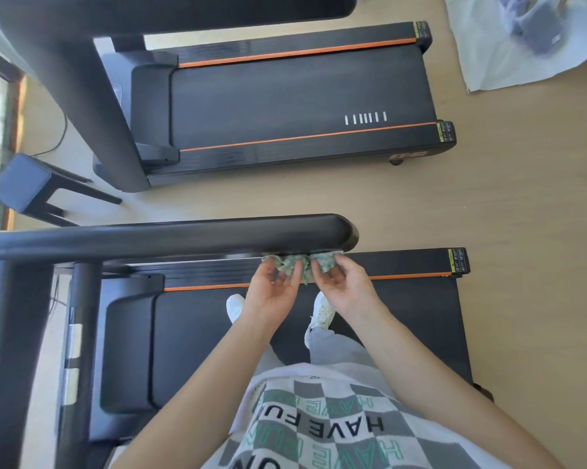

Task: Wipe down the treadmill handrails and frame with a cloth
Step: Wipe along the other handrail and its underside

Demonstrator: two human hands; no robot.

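Here, left hand (272, 292) and right hand (346, 288) each pinch the cloth (301, 264) at fingertips, against the handrail (183, 236).

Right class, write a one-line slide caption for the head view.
Left hand and right hand hold a green cloth at the lower edge of the handrail.

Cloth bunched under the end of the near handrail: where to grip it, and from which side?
Grip the two crumpled lobes of the cloth that hang below the handrail, coming from the belt side and from below. The rail covers its upper edge, so only the underside is free. The left hand and right hand pinch it there, palms up.
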